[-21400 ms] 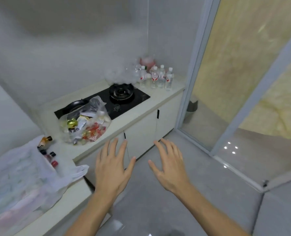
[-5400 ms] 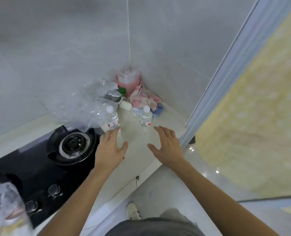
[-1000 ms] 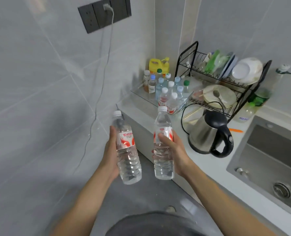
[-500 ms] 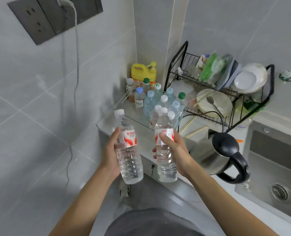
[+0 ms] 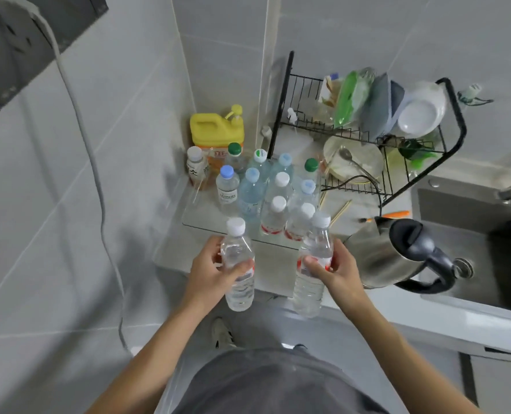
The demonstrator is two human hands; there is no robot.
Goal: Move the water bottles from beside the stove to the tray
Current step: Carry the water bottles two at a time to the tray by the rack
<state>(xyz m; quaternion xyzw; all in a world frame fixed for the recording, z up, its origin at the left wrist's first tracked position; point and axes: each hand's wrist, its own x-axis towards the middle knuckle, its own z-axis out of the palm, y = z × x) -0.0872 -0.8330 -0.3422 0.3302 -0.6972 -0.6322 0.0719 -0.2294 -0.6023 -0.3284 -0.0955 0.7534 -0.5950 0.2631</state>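
My left hand [image 5: 211,273] grips a clear water bottle [image 5: 238,289] with a white cap and a red label. In my right hand [image 5: 335,271] is a second water bottle [image 5: 309,289] of the same kind. Both are held upright just in front of the clear glass tray [image 5: 200,221] on the counter corner. Several capped bottles [image 5: 273,189] stand packed on the tray's middle and right; its left front part is bare.
A yellow detergent jug [image 5: 215,132] stands behind the tray. A steel kettle [image 5: 388,255] with a black handle sits right of my right hand. A black dish rack [image 5: 368,135] holds plates, and the sink [image 5: 469,234] lies at far right. A cable [image 5: 99,189] hangs down the left wall.
I have stepped closer to the counter and now look more steeply down. Both bottles have come forward to the tray's front edge, still held in my hands.
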